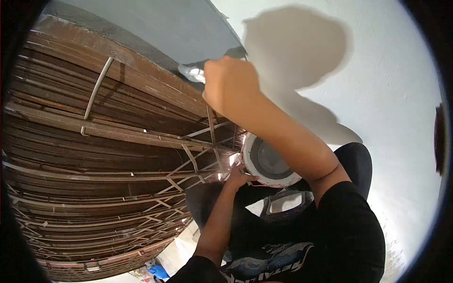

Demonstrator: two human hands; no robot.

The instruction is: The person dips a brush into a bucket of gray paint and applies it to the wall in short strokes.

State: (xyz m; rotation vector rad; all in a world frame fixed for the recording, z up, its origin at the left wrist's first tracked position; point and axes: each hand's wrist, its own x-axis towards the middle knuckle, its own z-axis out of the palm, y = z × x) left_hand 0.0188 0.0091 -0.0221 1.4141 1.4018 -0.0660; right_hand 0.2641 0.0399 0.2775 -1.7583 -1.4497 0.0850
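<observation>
My right hand is closed round a small tool with a pale, shiny end. The tool lies at the lower edge of a smooth grey band on the wall; its handle is hidden in my fist. Lower down, my left hand grips the rim of a round white bucket in front of my body. Grey material shows inside the bucket, and my right forearm passes over part of it.
A brown metal folding gate with crossed bars fills the left side. At the right stands a white wall bearing shadows. My dark-clothed knees flank the bucket, with a dark frame below it. Something blue lies at the bottom left.
</observation>
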